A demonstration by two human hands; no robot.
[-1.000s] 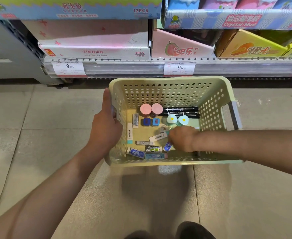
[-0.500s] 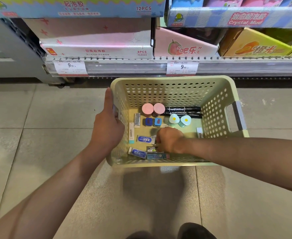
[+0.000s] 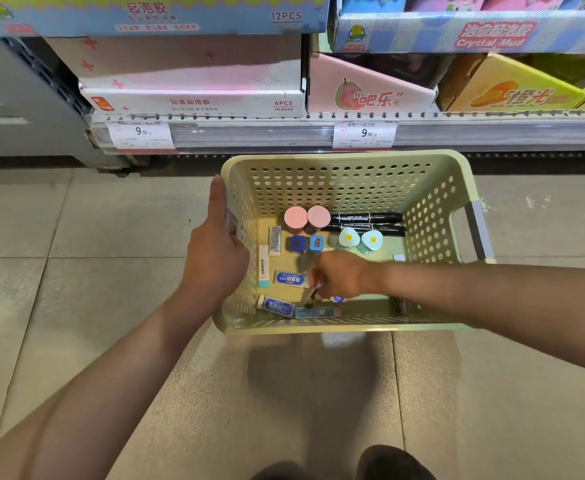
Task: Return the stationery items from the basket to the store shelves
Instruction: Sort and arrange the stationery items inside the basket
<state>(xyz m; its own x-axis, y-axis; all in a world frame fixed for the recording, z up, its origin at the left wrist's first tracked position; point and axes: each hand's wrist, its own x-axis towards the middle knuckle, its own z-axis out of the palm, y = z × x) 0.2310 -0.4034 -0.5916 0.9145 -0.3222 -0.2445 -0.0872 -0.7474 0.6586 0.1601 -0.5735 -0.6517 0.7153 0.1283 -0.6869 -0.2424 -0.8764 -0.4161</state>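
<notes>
A: Basket (image 3: 350,164), pale green, perforated: I hold it off the floor before the shelf (image 3: 284,133), my left hand (image 3: 215,261) curled round its left rim. Contents: erasers, two markers (image 3: 367,223), pink-lidded pots (image 3: 306,218), small blue and egg-shaped pieces.

B: Right hand?

A: My right hand (image 3: 339,275) is low inside, near the front wall, fingers curled down and pinching a small dark item (image 3: 313,297); I cannot tell what.

B: Handling advice?

A: I judge a firm fingertip pinch best, lifting straight up clear of the teal eraser (image 3: 317,311) beneath, basket kept level so loose stock does not slide.
</notes>
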